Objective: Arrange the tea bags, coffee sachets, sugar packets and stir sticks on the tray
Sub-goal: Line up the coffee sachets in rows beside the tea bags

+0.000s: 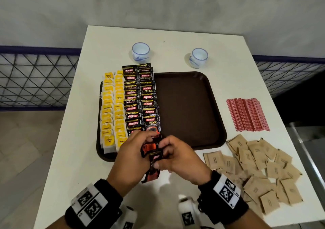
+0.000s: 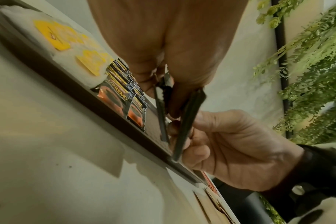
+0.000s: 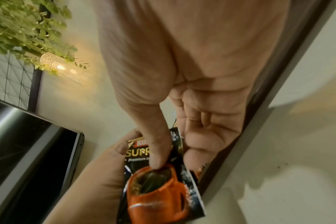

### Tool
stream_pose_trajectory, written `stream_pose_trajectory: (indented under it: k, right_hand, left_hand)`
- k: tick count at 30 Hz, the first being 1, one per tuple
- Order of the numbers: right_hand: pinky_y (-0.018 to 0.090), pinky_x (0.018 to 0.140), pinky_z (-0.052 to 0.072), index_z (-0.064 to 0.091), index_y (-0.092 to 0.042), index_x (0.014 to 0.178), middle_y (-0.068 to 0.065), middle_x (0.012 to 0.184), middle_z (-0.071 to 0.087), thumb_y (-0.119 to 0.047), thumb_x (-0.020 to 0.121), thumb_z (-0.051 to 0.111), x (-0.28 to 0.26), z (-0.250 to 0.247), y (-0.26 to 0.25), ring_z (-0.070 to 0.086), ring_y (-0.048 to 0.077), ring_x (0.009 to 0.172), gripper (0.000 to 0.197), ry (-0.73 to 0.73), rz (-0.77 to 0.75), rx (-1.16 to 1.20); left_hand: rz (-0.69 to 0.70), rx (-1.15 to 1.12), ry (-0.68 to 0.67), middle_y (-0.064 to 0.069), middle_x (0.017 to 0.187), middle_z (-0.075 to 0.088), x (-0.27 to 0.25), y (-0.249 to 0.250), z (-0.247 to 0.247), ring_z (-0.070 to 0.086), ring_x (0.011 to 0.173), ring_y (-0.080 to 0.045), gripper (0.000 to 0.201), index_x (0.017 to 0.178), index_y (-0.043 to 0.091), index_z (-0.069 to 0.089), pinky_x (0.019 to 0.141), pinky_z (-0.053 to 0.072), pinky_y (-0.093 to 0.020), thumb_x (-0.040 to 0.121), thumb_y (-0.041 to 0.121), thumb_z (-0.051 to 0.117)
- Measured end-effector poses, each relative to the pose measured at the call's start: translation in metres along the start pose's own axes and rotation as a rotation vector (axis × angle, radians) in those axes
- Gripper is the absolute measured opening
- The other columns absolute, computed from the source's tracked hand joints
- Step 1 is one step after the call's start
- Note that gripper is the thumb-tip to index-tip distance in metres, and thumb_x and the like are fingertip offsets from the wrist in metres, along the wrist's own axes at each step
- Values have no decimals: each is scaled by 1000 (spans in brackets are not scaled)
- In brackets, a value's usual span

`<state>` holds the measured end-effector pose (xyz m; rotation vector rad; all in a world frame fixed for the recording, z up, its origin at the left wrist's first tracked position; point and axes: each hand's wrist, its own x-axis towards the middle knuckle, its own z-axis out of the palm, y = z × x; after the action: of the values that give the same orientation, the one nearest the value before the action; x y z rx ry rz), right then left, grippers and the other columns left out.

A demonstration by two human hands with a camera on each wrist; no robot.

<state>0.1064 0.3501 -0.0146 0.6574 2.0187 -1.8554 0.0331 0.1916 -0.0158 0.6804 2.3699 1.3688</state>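
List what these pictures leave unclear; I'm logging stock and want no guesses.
- Number of coffee sachets held: head view, the left hand and right hand cover them.
- Print on the sugar packets: head view, too small.
- Tea bags: left wrist view, blurred, cut off by the edge.

Left wrist: I see a broad black band [image 1: 94, 205] carrying a white plate printed with two black-and-white square codes.
Right wrist: same black band [image 1: 223, 196], white plate, two square codes.
Cameras: a white housing [image 1: 187, 213] sits under each wrist, with a smaller code on it.
Hands: my left hand [image 1: 131, 155] and right hand [image 1: 181, 156] are bare, no sleeves.
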Motion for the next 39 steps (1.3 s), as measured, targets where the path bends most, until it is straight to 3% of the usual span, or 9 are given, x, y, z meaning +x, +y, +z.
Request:
stream_pose_trajectory:
  k: [3, 7, 9, 14, 18, 24, 28, 33, 39]
  right_hand:
    - [16, 49, 42, 59, -8, 96, -3, 62, 62, 9, 76, 79, 0, -5, 1, 57, 11, 53, 33, 16, -34, 80]
    - [14, 47, 39, 67, -9, 91, 2, 61, 64, 11, 83, 70, 1, -28, -3, 55, 8, 49, 21, 129, -77, 120]
    - [15, 46, 39, 70, -7, 95, 7, 68, 66, 9, 87, 66, 6, -41, -6, 58, 11, 52, 19, 195, -86, 89]
    - [23, 46, 39, 64, -3, 94, 14, 68, 67, 5, 85, 71, 35, -62, -18, 62, 20, 58, 13, 260, -58, -56]
    - [21, 43, 39, 61, -7, 83, 19, 67, 70, 6, 79, 75, 59, -57, -23, 61, 23, 55, 19, 213, 2, -152]
    - [21, 48, 42, 64, -21, 91, 18, 75, 74, -4, 87, 69, 75, -45, -26, 67, 18, 60, 18, 119, 58, -326]
    - [22, 54, 44, 63, -31, 92, 9, 69, 74, -11, 90, 67, 82, -40, -26, 70, 12, 61, 21, 120, 38, -403]
    - [28, 56, 48, 61, -30, 90, 3, 65, 70, -11, 89, 70, 85, -35, -27, 73, 20, 65, 22, 151, 2, -433]
    - [27, 56, 48, 62, -25, 95, 6, 72, 71, -9, 89, 70, 87, -31, -29, 72, 19, 67, 19, 164, -4, -443]
  left_hand:
    - [-35, -9, 92, 19, 108, 63, 2, 1, -3, 60, 105, 6, 63, 124, 29, 65, 91, 51, -18, 75, -8, 78]
    - [-224, -106, 172, 14, 86, 74, 1, -9, -18, 68, 81, 2, 28, 86, 33, 74, 72, 51, -8, 72, 14, 89]
    - [-285, -241, 199, 8, 76, 75, -1, -18, -30, 69, 71, -3, 26, 74, 29, 75, 66, 52, -9, 70, 8, 90]
    - [-336, -318, 148, 10, 95, 78, -13, -38, -54, 73, 89, -8, 31, 90, 34, 76, 79, 57, -23, 89, 3, 72]
    - [-367, -363, 77, 13, 105, 76, -22, -43, -56, 71, 98, -4, 35, 105, 28, 77, 87, 55, -22, 102, 4, 52]
    - [-282, -260, 99, 22, 105, 74, -21, -42, -50, 68, 103, -1, 41, 99, 37, 77, 88, 54, -17, 98, 1, 58]
    - [-274, -283, 138, 15, 98, 76, -18, -39, -48, 70, 94, -2, 36, 97, 28, 78, 86, 54, -15, 95, -4, 61]
    - [-280, -352, 138, 13, 97, 77, -17, -37, -45, 72, 95, -3, 29, 93, 19, 78, 78, 54, -10, 92, -7, 65]
    - [-287, -342, 120, 15, 97, 77, -15, -37, -43, 73, 95, -8, 37, 85, 32, 76, 77, 55, -13, 89, -4, 70]
